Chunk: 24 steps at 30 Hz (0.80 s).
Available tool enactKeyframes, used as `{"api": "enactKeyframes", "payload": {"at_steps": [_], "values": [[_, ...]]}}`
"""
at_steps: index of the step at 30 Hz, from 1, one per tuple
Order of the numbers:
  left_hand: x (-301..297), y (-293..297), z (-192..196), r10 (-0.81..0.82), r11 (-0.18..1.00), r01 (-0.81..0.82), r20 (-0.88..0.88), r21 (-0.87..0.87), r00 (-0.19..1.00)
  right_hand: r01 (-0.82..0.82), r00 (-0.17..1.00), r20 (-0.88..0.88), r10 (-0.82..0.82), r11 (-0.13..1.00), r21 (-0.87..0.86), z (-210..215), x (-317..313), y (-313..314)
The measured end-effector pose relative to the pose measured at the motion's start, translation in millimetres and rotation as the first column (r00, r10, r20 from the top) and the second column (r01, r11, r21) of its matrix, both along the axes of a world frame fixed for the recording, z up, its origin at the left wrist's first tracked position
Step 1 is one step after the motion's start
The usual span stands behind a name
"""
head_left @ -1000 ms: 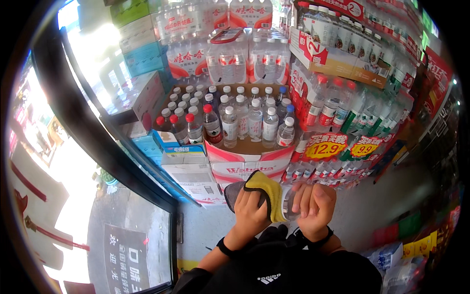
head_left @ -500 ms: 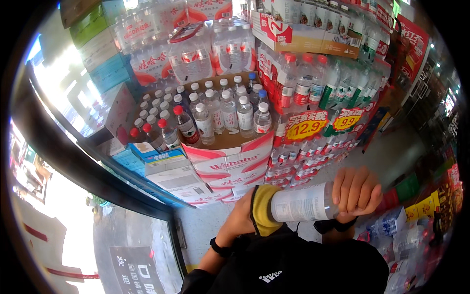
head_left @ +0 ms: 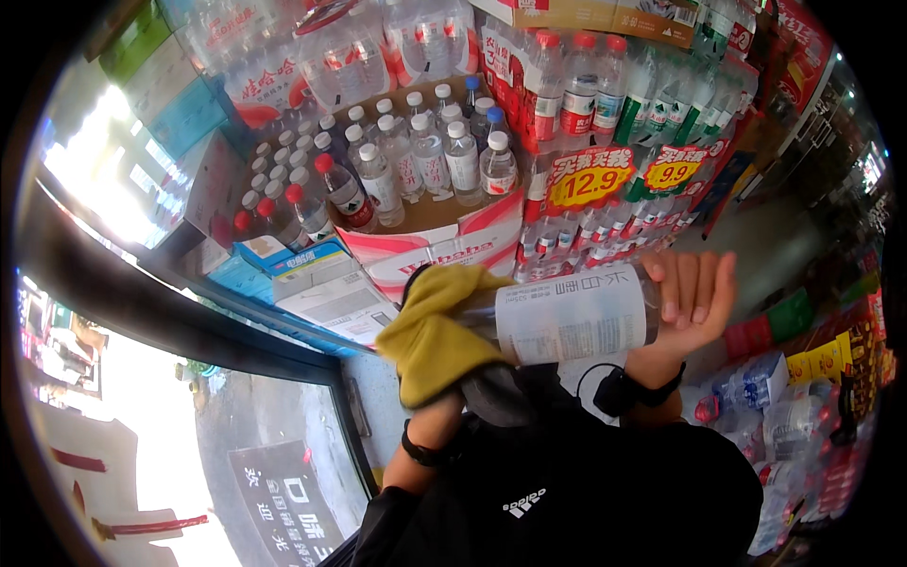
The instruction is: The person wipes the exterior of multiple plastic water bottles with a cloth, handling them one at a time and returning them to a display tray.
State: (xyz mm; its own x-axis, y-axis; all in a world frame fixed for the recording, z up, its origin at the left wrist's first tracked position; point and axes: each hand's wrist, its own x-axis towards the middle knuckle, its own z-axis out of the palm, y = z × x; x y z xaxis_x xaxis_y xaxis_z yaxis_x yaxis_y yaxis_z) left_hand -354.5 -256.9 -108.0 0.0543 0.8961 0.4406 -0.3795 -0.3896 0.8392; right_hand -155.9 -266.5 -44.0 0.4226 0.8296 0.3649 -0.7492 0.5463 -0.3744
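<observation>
1. Far left, a dark door frame (head_left: 170, 326) runs down beside a bright pavement (head_left: 217, 416).
2. Next comes a low blue box (head_left: 307, 263), with small bottles (head_left: 307, 210) standing upright behind its near edge.
3. Beside it is an open carton (head_left: 436, 257). A red-capped bottle (head_left: 346, 194) stands by its near left corner, a short white-capped bottle (head_left: 498, 168) by its near right corner, and more upright bottles (head_left: 406, 156) between and behind. No cloth touches any of these; which ones have been handled cannot be told.
4. Nearer the person, the left hand (head_left: 441, 413) is mostly hidden under a yellow cloth (head_left: 430, 352) with a grey side — how its fingers are set, I cannot tell.
5. The cloth wraps the left end of a white-labelled bottle (head_left: 576, 317), held sideways in the air before the carton's near right corner, apart from it. So far only that end is covered — label and right end are bare, and no cap shows.
6. The right hand (head_left: 694, 300) grasps the bottle's right end, fingers bent over it.
7. Lower right, wrapped bottle packs (head_left: 792, 425) lie well apart from the carton.
</observation>
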Motion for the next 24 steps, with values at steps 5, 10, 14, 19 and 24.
{"api": "enactKeyframes", "payload": {"at_steps": [5,10,14,19,24], "values": [[-4.0,9.8,-50.2,-0.255,0.871,0.350,0.292,-0.345,0.922,-0.303,0.796,0.593,-0.118,0.772,0.559,11.7,19.6,16.3],[2.5,1.6,-49.4,-0.103,0.938,0.111,0.042,-0.329,0.994,-0.092,0.912,0.410,-0.030,0.957,0.275,-9.1,16.7,23.3],[5.5,-1.7,-46.9,-0.051,0.950,0.099,0.166,-0.297,0.985,0.232,0.970,0.143,-0.197,0.926,-0.298,8.6,-7.6,33.3],[7.6,3.9,-45.2,-0.007,0.943,0.115,0.329,-0.311,0.944,-0.067,0.997,-0.062,0.048,0.929,-0.365,-3.4,-2.4,34.8],[13.2,21.4,-59.5,-0.020,0.963,0.087,0.255,-0.254,0.967,0.115,0.968,0.240,-0.079,0.984,-0.140,0.2,-4.8,21.0]]}}
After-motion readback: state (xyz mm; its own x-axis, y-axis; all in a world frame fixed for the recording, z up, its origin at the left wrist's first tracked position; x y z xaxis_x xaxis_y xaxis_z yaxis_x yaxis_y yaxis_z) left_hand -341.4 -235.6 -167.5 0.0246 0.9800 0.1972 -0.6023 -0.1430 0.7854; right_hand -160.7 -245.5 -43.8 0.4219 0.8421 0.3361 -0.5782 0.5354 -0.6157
